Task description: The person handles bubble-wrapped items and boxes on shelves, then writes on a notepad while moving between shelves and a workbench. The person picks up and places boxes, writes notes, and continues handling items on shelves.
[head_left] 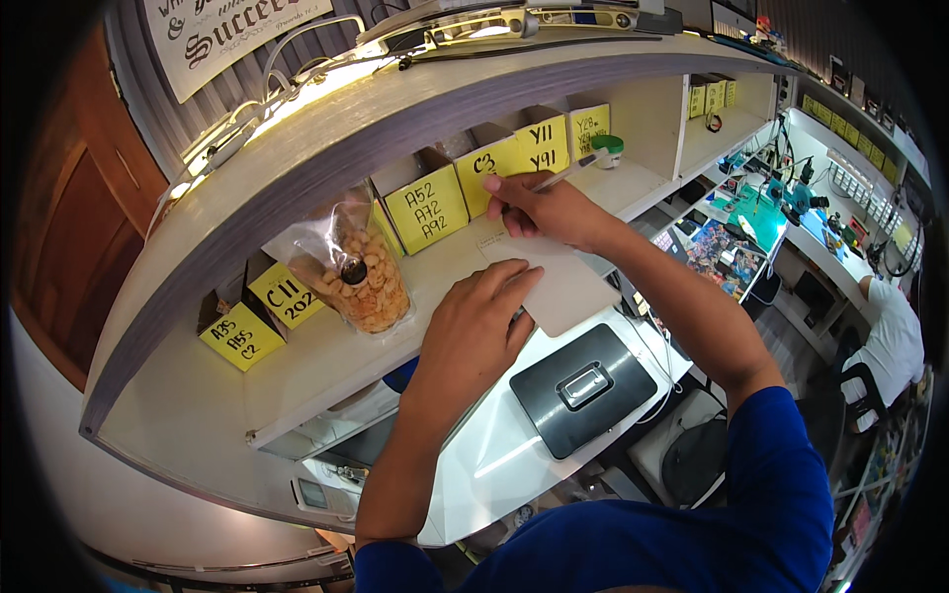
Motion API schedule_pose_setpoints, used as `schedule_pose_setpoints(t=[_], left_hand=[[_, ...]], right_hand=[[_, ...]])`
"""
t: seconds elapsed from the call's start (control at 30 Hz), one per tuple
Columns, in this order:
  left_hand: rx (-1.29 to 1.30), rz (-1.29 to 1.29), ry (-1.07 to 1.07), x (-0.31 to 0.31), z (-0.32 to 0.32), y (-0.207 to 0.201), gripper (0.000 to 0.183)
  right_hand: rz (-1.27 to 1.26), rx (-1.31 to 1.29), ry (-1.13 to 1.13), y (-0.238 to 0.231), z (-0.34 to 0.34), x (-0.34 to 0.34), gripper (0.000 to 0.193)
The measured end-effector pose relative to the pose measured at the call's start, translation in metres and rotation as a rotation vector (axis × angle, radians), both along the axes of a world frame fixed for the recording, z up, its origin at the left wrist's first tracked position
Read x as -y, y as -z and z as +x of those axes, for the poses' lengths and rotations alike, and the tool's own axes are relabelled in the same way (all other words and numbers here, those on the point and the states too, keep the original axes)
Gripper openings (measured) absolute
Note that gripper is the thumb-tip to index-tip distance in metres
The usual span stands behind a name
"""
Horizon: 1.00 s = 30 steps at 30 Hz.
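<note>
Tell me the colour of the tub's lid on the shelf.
The lid is green; it shows in the head view.

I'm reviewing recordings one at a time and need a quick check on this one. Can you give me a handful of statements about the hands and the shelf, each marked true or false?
1. The right hand holds a pen. True.
2. The left hand is inside the clear bag. False: it is at the pale sheet of paper, outside the bag.
3. Yellow-fronted boxes stand on both sides of the clear bag. True.
4. The small jar on the shelf has a red lid. False: its lid is green.
5. Someone in a white shirt is at the right of the view. True.
</note>
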State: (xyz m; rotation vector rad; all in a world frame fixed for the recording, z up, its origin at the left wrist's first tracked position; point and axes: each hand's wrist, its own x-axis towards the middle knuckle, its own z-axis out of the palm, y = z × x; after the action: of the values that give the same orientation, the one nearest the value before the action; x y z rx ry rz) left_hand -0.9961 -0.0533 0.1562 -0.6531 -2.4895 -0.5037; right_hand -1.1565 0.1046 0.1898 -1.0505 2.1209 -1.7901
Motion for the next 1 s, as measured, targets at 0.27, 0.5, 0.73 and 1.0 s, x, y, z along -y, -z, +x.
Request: schedule_pose_setpoints(t=[0.27,0.5,0.73,1.0], left_hand=[[0.011,-0.048,0.019,0.010,-0.004,0.002,0.051],[0.050,0.000,0.037,0.010,-0.005,-0.002,0.051],[0.044,-0.020,0.014,0.007,-0.007,-0.003,0.052],[0.037,-0.055,0.036,0.009,-0.010,-0.002,0.051]], right_hand=[[0.005,-0.090,0.023,-0.007,-0.007,0.003,0.048],[0.235,-0.194,0.017,-0.012,-0.008,0.015,0.038],[0.233,-0.173,0.057,-0.002,-0.010,0.022,0.039],[0.050,-0.120,0.034,0.005,-0.015,0.017,0.040]])
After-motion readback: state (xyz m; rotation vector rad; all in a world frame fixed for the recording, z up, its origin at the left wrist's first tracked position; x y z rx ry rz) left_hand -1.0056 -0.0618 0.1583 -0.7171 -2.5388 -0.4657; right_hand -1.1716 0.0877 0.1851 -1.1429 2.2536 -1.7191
